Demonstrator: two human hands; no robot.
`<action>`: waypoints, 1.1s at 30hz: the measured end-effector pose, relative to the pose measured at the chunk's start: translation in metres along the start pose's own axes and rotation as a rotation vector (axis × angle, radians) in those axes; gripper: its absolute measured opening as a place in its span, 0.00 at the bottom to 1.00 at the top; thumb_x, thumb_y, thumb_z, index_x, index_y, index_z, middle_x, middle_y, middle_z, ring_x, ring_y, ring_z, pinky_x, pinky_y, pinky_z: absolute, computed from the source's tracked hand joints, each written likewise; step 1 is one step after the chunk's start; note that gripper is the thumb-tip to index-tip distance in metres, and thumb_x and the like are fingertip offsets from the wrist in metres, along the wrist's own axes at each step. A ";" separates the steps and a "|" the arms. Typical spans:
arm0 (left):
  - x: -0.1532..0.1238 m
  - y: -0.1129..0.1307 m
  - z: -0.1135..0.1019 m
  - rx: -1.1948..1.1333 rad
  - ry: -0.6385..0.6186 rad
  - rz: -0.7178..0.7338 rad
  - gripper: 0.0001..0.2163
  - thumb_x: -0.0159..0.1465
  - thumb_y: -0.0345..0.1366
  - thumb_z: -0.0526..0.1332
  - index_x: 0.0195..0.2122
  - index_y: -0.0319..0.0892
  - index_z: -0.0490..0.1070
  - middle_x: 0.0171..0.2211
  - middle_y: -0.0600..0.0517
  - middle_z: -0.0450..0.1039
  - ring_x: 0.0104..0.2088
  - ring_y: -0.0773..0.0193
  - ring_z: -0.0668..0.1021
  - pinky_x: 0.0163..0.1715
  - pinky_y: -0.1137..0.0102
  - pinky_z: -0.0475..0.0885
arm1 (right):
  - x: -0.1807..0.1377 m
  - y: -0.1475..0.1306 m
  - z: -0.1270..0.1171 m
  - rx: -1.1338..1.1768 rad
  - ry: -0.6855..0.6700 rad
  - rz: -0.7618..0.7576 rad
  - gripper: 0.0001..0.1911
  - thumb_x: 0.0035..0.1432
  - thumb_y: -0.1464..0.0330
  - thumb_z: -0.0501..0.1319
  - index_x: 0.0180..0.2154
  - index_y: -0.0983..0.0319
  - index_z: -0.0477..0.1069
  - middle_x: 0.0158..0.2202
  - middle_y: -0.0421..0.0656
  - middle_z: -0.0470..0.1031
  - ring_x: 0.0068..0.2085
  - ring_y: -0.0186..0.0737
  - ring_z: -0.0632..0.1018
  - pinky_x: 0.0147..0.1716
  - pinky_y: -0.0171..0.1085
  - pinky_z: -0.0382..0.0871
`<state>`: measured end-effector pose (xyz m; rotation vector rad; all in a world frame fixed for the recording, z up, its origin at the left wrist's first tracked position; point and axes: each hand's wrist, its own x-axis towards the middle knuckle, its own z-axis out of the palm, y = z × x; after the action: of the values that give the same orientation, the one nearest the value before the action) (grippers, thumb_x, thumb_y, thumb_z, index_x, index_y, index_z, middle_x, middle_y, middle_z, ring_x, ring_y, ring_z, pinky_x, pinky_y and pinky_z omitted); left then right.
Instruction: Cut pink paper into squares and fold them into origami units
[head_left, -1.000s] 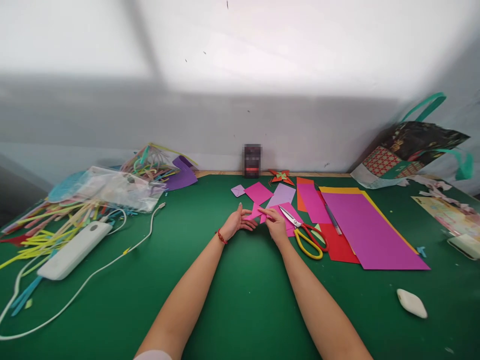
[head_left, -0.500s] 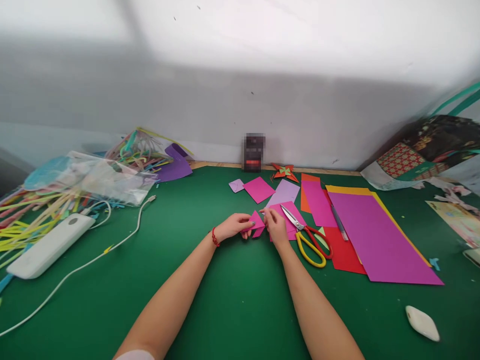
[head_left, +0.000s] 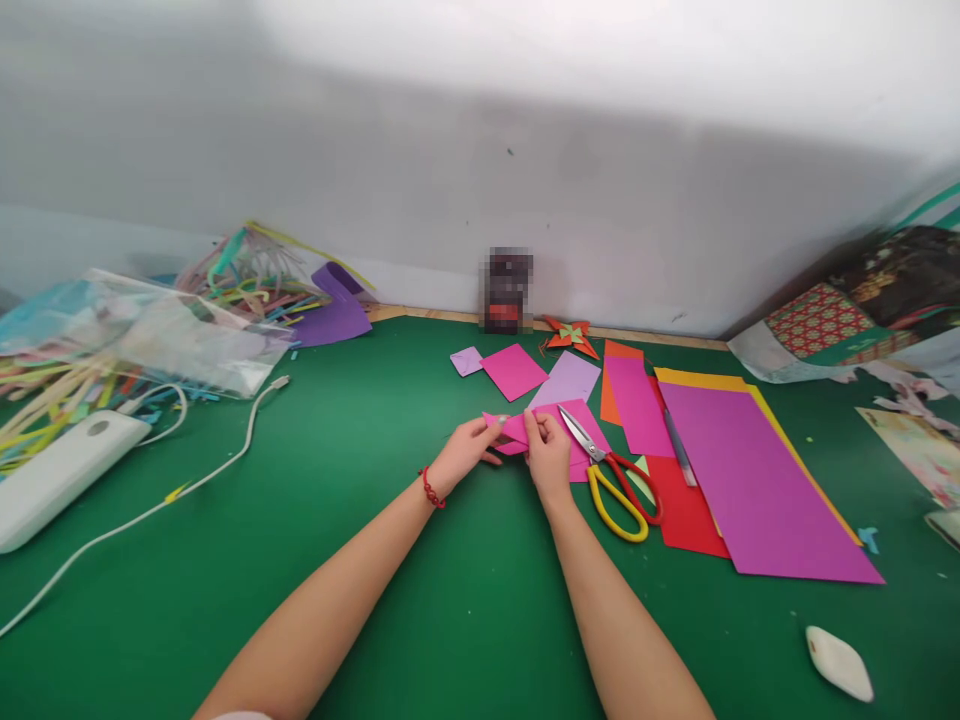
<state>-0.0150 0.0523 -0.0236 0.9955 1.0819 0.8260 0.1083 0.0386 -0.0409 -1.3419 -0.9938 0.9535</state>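
Observation:
A folded piece of pink paper (head_left: pixel 511 432) is held between my two hands above the green table. My left hand (head_left: pixel 469 455) pinches its left end with the thumb on top. At its right end, my right hand (head_left: pixel 549 455) grips the paper between thumb and fingers. Scissors (head_left: pixel 596 455) with one yellow and one red handle lie just right of my right hand, blades pointing away. Under the blades is a pink sheet (head_left: pixel 589 425), partly hidden by my right hand. A lilac sheet (head_left: pixel 568 378) lies behind it.
A pink square (head_left: pixel 514 371) and small lilac folded paper (head_left: pixel 466 361) lie farther back. Purple sheets (head_left: pixel 765 470) and a pen (head_left: pixel 681 448) are right. A white power strip (head_left: pixel 71 478), cable and plastic bag (head_left: pixel 180 330) occupy the left. A white case (head_left: pixel 840 662) sits front right.
My right hand has closed on the right end of the pink paper, which now stretches between both hands. The camera view has shifted slightly.

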 end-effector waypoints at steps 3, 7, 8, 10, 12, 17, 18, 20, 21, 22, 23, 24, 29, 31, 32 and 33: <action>0.000 -0.008 0.007 0.038 -0.003 0.031 0.16 0.53 0.46 0.62 0.23 0.36 0.71 0.16 0.52 0.70 0.16 0.70 0.71 0.17 0.76 0.69 | -0.001 -0.002 0.001 0.050 -0.065 0.051 0.20 0.49 0.50 0.56 0.22 0.59 0.60 0.12 0.31 0.56 0.12 0.29 0.58 0.10 0.31 0.51; -0.001 -0.013 0.009 0.023 0.032 0.101 0.19 0.53 0.49 0.60 0.18 0.37 0.69 0.14 0.53 0.69 0.15 0.70 0.70 0.18 0.76 0.69 | 0.000 -0.004 0.003 0.116 -0.154 0.083 0.21 0.50 0.48 0.53 0.22 0.59 0.59 0.12 0.33 0.61 0.12 0.31 0.62 0.11 0.33 0.57; -0.001 -0.013 0.009 0.015 0.044 0.116 0.19 0.52 0.50 0.59 0.18 0.37 0.69 0.14 0.52 0.70 0.15 0.70 0.71 0.19 0.75 0.69 | 0.000 -0.004 0.004 0.132 -0.173 0.090 0.21 0.49 0.48 0.54 0.23 0.59 0.60 0.12 0.33 0.61 0.12 0.31 0.62 0.12 0.33 0.59; -0.002 -0.014 0.010 0.010 0.073 0.139 0.19 0.51 0.51 0.60 0.18 0.38 0.69 0.15 0.52 0.70 0.16 0.69 0.72 0.19 0.75 0.70 | 0.000 -0.004 0.004 0.144 -0.182 0.092 0.19 0.47 0.49 0.57 0.26 0.59 0.62 0.12 0.32 0.62 0.12 0.31 0.62 0.12 0.33 0.60; -0.003 -0.014 0.011 0.010 0.099 0.160 0.18 0.50 0.51 0.60 0.19 0.38 0.68 0.15 0.53 0.70 0.16 0.69 0.71 0.19 0.74 0.69 | -0.002 -0.005 0.004 0.129 -0.150 0.071 0.18 0.47 0.51 0.58 0.27 0.59 0.62 0.13 0.32 0.61 0.13 0.31 0.62 0.13 0.33 0.60; -0.006 -0.014 0.013 0.017 0.107 0.193 0.17 0.50 0.50 0.61 0.25 0.39 0.66 0.16 0.55 0.69 0.14 0.69 0.70 0.16 0.74 0.68 | -0.004 -0.006 0.001 0.111 -0.111 0.044 0.16 0.48 0.53 0.57 0.24 0.59 0.59 0.14 0.32 0.59 0.15 0.31 0.62 0.13 0.32 0.59; -0.006 -0.014 0.013 0.028 0.095 0.193 0.17 0.51 0.50 0.61 0.25 0.39 0.66 0.16 0.55 0.69 0.15 0.69 0.70 0.16 0.74 0.68 | -0.004 -0.007 0.001 0.111 -0.100 0.048 0.17 0.49 0.53 0.57 0.23 0.59 0.59 0.14 0.32 0.58 0.15 0.31 0.62 0.13 0.32 0.58; -0.007 -0.014 0.013 0.052 0.068 0.191 0.17 0.51 0.50 0.61 0.24 0.39 0.65 0.16 0.55 0.69 0.15 0.70 0.70 0.17 0.75 0.68 | -0.003 -0.008 -0.001 0.105 -0.063 0.046 0.18 0.49 0.53 0.56 0.22 0.59 0.58 0.14 0.33 0.56 0.15 0.30 0.60 0.13 0.32 0.56; -0.007 -0.014 0.013 0.059 0.058 0.192 0.17 0.51 0.50 0.61 0.23 0.39 0.66 0.16 0.55 0.69 0.15 0.70 0.70 0.17 0.75 0.68 | -0.002 -0.008 -0.002 0.099 -0.047 0.040 0.18 0.49 0.53 0.56 0.21 0.59 0.58 0.15 0.33 0.55 0.16 0.30 0.59 0.13 0.32 0.55; -0.007 -0.014 0.013 0.063 0.051 0.192 0.17 0.50 0.50 0.61 0.23 0.39 0.66 0.16 0.55 0.69 0.15 0.70 0.70 0.17 0.75 0.67 | -0.002 -0.009 -0.003 0.089 -0.037 0.033 0.18 0.49 0.53 0.56 0.20 0.59 0.58 0.15 0.33 0.54 0.16 0.30 0.59 0.13 0.32 0.55; -0.007 -0.014 0.013 0.063 0.046 0.192 0.17 0.50 0.50 0.61 0.22 0.39 0.66 0.16 0.55 0.68 0.15 0.70 0.70 0.17 0.75 0.67 | -0.001 -0.009 -0.004 0.078 -0.034 0.024 0.18 0.50 0.53 0.55 0.20 0.59 0.57 0.16 0.33 0.54 0.17 0.30 0.59 0.14 0.32 0.55; -0.007 -0.014 0.013 0.062 0.042 0.193 0.17 0.50 0.50 0.61 0.22 0.39 0.66 0.15 0.55 0.68 0.15 0.70 0.70 0.17 0.75 0.67 | -0.001 -0.008 -0.004 0.066 -0.034 0.014 0.18 0.50 0.53 0.55 0.20 0.59 0.57 0.16 0.34 0.54 0.18 0.30 0.59 0.15 0.32 0.55; -0.006 -0.015 0.011 0.065 0.021 0.197 0.18 0.49 0.51 0.61 0.21 0.39 0.65 0.14 0.56 0.67 0.15 0.70 0.70 0.18 0.74 0.67 | -0.002 -0.007 -0.003 0.023 -0.004 -0.058 0.20 0.51 0.52 0.54 0.19 0.59 0.56 0.16 0.34 0.53 0.20 0.31 0.59 0.18 0.32 0.57; -0.006 -0.016 0.011 0.064 0.035 0.202 0.17 0.50 0.50 0.61 0.21 0.39 0.65 0.14 0.56 0.67 0.15 0.70 0.69 0.18 0.74 0.67 | -0.003 -0.007 -0.001 0.028 -0.005 -0.051 0.20 0.51 0.52 0.54 0.20 0.59 0.56 0.16 0.34 0.54 0.19 0.31 0.59 0.18 0.32 0.57; -0.006 -0.016 0.011 0.063 0.046 0.206 0.17 0.50 0.50 0.61 0.21 0.39 0.65 0.14 0.56 0.67 0.15 0.70 0.69 0.18 0.74 0.67 | -0.003 -0.007 -0.001 0.037 -0.015 -0.032 0.20 0.52 0.52 0.53 0.20 0.59 0.56 0.16 0.34 0.54 0.18 0.31 0.59 0.17 0.32 0.57; -0.006 -0.016 0.012 0.063 0.058 0.212 0.16 0.50 0.49 0.61 0.21 0.40 0.65 0.15 0.56 0.68 0.15 0.70 0.69 0.18 0.74 0.67 | -0.003 -0.007 0.000 0.048 -0.031 -0.010 0.20 0.52 0.51 0.53 0.21 0.59 0.57 0.15 0.34 0.55 0.18 0.31 0.60 0.16 0.32 0.57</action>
<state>-0.0043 0.0385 -0.0354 1.1594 1.0696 1.0027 0.1071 0.0354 -0.0344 -1.2847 -0.9947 0.9872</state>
